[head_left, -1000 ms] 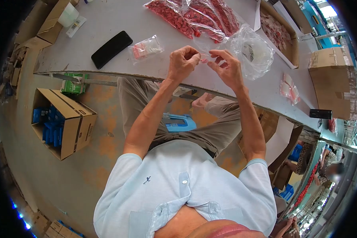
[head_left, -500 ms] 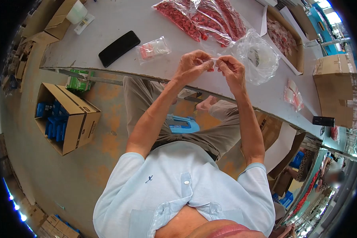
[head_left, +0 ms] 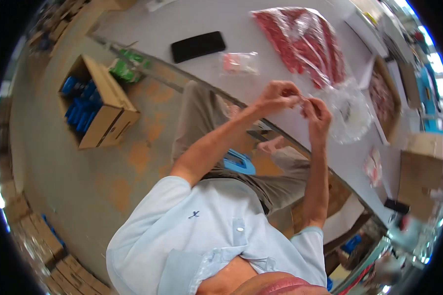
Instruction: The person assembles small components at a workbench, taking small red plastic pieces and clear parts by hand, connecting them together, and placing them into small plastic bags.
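Note:
My left hand (head_left: 279, 97) and my right hand (head_left: 317, 114) meet above the table's front edge, fingertips pinched close together. Between them is a small clear plastic bag, mostly covered by the fingers and blurred. Just right of my right hand lies a crumpled clear plastic bag (head_left: 349, 118) with a pale round shape in it. Behind the hands is a large clear bag of small red pieces (head_left: 305, 44). A small clear packet with red and white contents (head_left: 239, 63) lies left of my left hand, next to a black phone (head_left: 198, 46).
An open carton (head_left: 394, 110) with reddish packets stands on the right, with another packet (head_left: 373, 167) near a closed cardboard box (head_left: 421, 172). A small black object (head_left: 396, 206) sits at the table edge. On the floor are a carton of blue items (head_left: 118, 110) and a blue stool (head_left: 238, 162).
The view has turned, so the table and its things appear shifted right and tilted. Both hands stay pinched together at the small plastic bag.

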`<action>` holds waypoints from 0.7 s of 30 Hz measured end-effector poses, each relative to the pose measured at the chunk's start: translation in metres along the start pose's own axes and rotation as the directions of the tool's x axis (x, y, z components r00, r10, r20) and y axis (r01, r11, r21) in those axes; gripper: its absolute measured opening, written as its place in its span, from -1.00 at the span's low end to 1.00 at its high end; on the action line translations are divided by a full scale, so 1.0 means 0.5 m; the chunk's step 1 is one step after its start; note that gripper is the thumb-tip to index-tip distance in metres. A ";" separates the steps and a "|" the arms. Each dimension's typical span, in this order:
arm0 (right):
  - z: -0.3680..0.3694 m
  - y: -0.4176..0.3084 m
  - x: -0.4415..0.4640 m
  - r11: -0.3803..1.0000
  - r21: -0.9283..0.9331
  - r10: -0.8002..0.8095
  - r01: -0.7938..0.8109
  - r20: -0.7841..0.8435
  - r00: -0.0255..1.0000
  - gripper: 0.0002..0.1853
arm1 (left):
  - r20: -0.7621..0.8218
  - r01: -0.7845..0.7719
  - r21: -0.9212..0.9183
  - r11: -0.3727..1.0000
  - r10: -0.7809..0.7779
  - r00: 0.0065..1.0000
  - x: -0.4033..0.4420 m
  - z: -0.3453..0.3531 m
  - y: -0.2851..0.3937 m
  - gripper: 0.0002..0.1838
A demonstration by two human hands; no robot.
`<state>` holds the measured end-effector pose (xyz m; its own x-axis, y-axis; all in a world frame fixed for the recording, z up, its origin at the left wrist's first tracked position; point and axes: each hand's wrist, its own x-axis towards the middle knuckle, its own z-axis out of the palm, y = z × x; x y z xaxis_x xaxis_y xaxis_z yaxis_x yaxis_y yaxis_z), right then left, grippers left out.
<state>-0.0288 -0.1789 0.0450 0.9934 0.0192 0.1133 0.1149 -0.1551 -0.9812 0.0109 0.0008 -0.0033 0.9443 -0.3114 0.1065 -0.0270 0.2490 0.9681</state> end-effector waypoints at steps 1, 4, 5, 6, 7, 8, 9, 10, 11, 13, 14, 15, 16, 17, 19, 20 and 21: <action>-0.004 0.006 0.001 1.000 0.015 -0.004 0.004 0.000 1.000 -0.89 | 0.037 -0.002 -0.022 1.000 0.003 0.999 0.000 0.008 0.003 -0.87; 0.003 0.008 -0.002 0.999 0.038 -0.015 0.016 -0.021 1.000 -0.89 | -0.007 0.011 -0.057 0.998 -0.012 1.000 -0.008 0.009 0.023 -0.87; 0.004 0.007 -0.004 0.998 0.053 -0.026 0.027 -0.015 1.000 -0.89 | -0.021 0.000 -0.053 0.999 -0.001 1.000 -0.007 0.010 0.024 -0.87; 0.003 0.008 -0.005 0.999 0.046 -0.023 0.024 -0.028 0.999 -0.89 | -0.038 -0.012 -0.046 0.999 0.011 0.999 -0.006 0.009 0.025 -0.87; 0.004 0.010 -0.005 0.998 0.054 -0.023 0.023 -0.014 1.000 -0.89 | -0.037 -0.024 -0.030 0.999 0.023 0.999 -0.005 0.006 0.025 -0.88; 0.006 0.010 -0.006 0.998 0.064 -0.024 0.023 0.004 1.000 -0.89 | -0.033 -0.022 -0.032 0.999 0.021 0.999 -0.005 0.005 0.024 -0.88; 0.008 0.009 -0.007 0.998 0.064 -0.023 0.023 0.001 1.000 -0.89 | -0.027 -0.026 -0.030 0.999 0.025 0.999 -0.006 0.003 0.024 -0.88; 0.010 0.005 -0.008 0.998 0.067 -0.020 0.020 0.000 1.000 -0.89 | -0.022 -0.030 -0.028 0.999 0.029 0.999 -0.007 0.002 0.024 -0.88; 0.010 0.003 -0.009 0.997 0.070 -0.017 0.017 -0.001 1.000 -0.90 | -0.021 -0.029 -0.028 0.999 0.028 0.999 -0.008 0.000 0.024 -0.88; 0.010 0.015 -0.009 0.996 0.081 -0.033 0.033 -0.006 0.999 -0.90 | 0.006 -0.018 -0.032 0.999 0.018 1.000 -0.008 -0.003 0.024 -0.90; 0.012 0.015 -0.009 0.994 0.092 -0.051 0.052 -0.012 0.999 -0.90 | 0.010 -0.018 -0.032 0.999 0.019 1.000 -0.008 -0.002 0.028 -0.90; 0.012 0.014 -0.008 0.994 0.090 -0.052 0.053 -0.018 0.998 -0.90 | -0.017 -0.034 -0.008 0.999 0.034 0.999 -0.008 0.002 0.031 -0.92; 0.014 0.014 -0.010 0.993 0.109 -0.039 0.043 -0.040 0.998 -0.90 | -0.042 -0.048 0.016 0.999 0.048 0.998 -0.009 0.008 0.033 -0.93; 0.015 0.011 -0.010 0.991 0.127 -0.026 0.034 -0.063 0.998 -0.90 | -0.035 -0.048 0.015 0.999 0.049 0.998 -0.008 0.008 0.032 -0.93; 0.013 0.009 -0.011 0.995 0.103 -0.012 0.019 -0.074 0.997 -0.89 | -0.088 -0.002 -0.176 0.984 -0.014 0.996 -0.008 0.001 0.029 -0.95; 0.014 0.010 -0.012 0.997 0.080 0.006 0.000 -0.077 0.997 -0.89 | -0.084 0.002 -0.175 0.985 -0.017 0.996 -0.007 -0.002 0.025 -0.95; 0.014 0.011 -0.012 0.997 0.082 0.009 -0.003 -0.080 0.997 -0.89 | -0.076 -0.006 -0.183 0.983 -0.008 0.997 -0.007 -0.005 0.021 -0.96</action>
<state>-0.0341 -0.1729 0.0379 0.9913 -0.0610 0.1164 0.1118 -0.0741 -0.9910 0.0081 0.0070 0.0060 0.9666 -0.2430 0.0814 0.0276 0.4143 0.9097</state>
